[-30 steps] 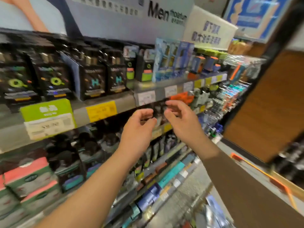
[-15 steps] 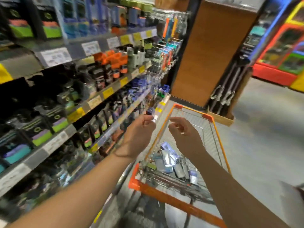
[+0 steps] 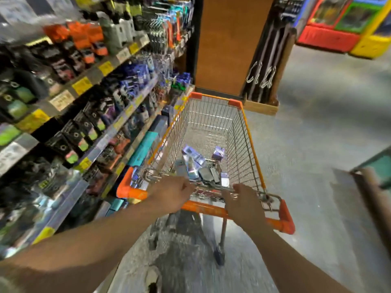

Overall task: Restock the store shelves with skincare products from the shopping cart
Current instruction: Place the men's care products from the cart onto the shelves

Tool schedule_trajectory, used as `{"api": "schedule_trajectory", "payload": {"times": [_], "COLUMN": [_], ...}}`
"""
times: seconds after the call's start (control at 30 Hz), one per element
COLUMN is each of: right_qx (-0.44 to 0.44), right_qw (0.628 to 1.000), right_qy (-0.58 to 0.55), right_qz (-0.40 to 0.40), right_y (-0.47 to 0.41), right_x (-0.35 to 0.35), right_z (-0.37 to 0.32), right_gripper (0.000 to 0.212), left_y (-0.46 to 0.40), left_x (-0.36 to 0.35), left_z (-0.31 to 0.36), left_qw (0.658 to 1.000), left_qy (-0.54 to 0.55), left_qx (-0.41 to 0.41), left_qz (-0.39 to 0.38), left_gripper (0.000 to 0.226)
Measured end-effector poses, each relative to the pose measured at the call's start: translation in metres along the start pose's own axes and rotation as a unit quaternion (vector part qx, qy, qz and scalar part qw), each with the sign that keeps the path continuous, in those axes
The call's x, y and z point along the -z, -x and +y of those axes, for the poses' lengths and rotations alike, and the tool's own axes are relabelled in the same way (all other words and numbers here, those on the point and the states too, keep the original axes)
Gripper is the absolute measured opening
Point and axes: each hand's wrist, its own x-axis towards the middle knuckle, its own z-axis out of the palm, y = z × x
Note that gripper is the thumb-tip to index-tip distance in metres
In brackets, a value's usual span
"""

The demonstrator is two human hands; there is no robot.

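The skincare products (image 3: pixel 200 166) are lying in a loose heap on the wire floor of the shopping cart (image 3: pixel 250 142), at the near end, in the centre of the frame: bluish-purple boxes mixed with a couple of dark flat packs (the labels are too blurred to read). Your two hands are hovering just above the cart's near rim. Your left hand (image 3: pixel 171 195) is reaching over the orange handle with its fingers loosely curled and grasping nothing; your right hand (image 3: pixel 243 203) is doing the same, fingers relaxed, empty.

You are reaching in for the next item, so aim well. Go for a box lying on top of the heap rather than one wedged beneath, and take it by its long sides so it is not slipping as you are lifting. Keep your wrists clear of the wire rim.

The store shelves (image 3: pixel 88 85) are running along the left of the frame, already crowded with stock, so pick a product whose gap you can find.
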Motion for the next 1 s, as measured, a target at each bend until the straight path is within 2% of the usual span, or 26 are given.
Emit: {"api": "schedule_trajectory", "payload": {"times": [0.1, 0.23, 0.3, 0.4, 0.53, 0.77, 0.9, 1.0], "right_qx": [0.016, -0.023, -0.024, -0.028, -0.025, -0.032, -0.043, -0.049], "right_qw": [0.997, 0.995, 0.993, 0.991, 0.990, 0.990, 0.990, 0.991], "right_qy": [0.069, 0.088, 0.102, 0.112, 0.121, 0.117, 0.114, 0.105], "right_qz": [0.006, -0.043, -0.058, -0.069, -0.066, -0.069, -0.066, -0.060], "right_y": [-0.004, -0.017, -0.024, -0.036, -0.055, -0.100, -0.125, -0.150], "right_x": [-0.007, -0.008, -0.009, -0.011, -0.009, -0.006, -0.004, -0.004], "right_z": [0.003, 0.004, 0.005, 0.001, -0.006, -0.021, -0.032, -0.040], "right_gripper": [0.055, 0.062, 0.061, 0.062, 0.063, 0.059, 0.052, 0.053], "left_y": [0.001, -0.007, -0.012, -0.024, -0.045, -0.091, -0.123, -0.149], "left_x": [-0.002, 0.001, -0.001, -0.005, -0.001, 0.018, 0.028, 0.041], "left_z": [0.011, 0.016, 0.013, 0.006, -0.003, -0.007, -0.012, -0.014], "left_qw": [0.987, 0.976, 0.975, 0.982, 0.983, 0.980, 0.972, 0.977], "left_qy": [-0.150, -0.200, -0.207, -0.174, -0.164, -0.182, -0.220, -0.203], "left_qx": [0.007, 0.030, 0.036, 0.052, 0.057, 0.048, 0.019, 0.034], "left_qz": [-0.061, -0.082, -0.067, -0.043, -0.054, -0.059, -0.079, -0.059], "left_gripper": [0.061, 0.049, 0.049, 0.061, 0.065, 0.056, 0.061, 0.059]}}
